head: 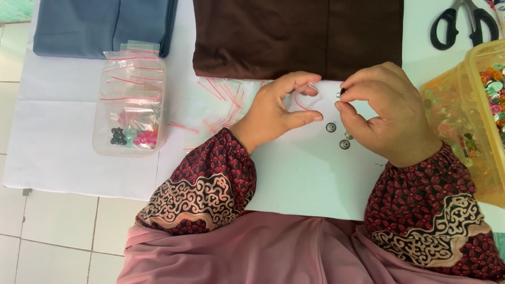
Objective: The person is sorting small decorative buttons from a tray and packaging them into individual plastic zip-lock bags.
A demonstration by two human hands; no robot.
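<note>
My left hand (pixel 279 108) holds open a small clear zip bag with a red strip (pixel 305 97) between thumb and fingers. My right hand (pixel 386 113) pinches a small metal snap button (pixel 341 93) right at the bag's mouth. Two more round metal snap buttons (pixel 331 127) (pixel 344 144) lie on the white cloth (pixel 305 179) just below and between my hands. Both sleeves are dark red with a patterned print.
A pile of empty red-striped zip bags (pixel 221 102) lies left of my left hand. A clear tub of filled bags and beads (pixel 130 105) stands farther left. Brown fabric (pixel 294 37) and blue fabric (pixel 102 26) lie at the back; black scissors (pixel 465 23) and a yellow tub of beads (pixel 473 115) at right.
</note>
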